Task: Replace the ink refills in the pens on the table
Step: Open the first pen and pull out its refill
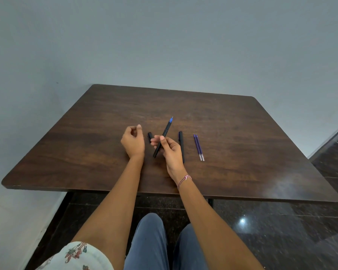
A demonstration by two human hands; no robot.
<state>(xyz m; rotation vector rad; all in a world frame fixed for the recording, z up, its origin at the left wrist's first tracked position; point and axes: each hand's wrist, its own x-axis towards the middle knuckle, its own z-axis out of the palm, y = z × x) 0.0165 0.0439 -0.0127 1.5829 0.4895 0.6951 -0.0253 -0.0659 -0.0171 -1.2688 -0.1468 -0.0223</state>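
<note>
Right hand (171, 151): raised just above the desk near its middle, thumb and fingers pinching the uncapped pen at mid-barrel
Uncapped pen (163, 137): black barrel, blue section and fine tip at the far end; tilted, tip pointing toward the far edge of the desk and slightly right, lower end toward the near edge
Left hand (133, 141): just left of the held pen, loosely curled with thumb up and fingertips drawn in, holding nothing that can be seen
Cap (149, 137): short black piece lying on the desk between the two hands, close to the left hand's knuckles
Second pen (181, 145): black, capped, lying flat on the desk just right of the right hand, running near edge to far edge; its near part is partly hidden by the hand
Refills (198, 147): two thin purple-blue tubes with clear ends, side by side and touching, right of the second pen, clear ends toward the near edge
Desk (252, 133): dark wood-grain top with rounded corners, far edge against a grey wall
Right wrist: a braided band (184, 180) around it
</note>
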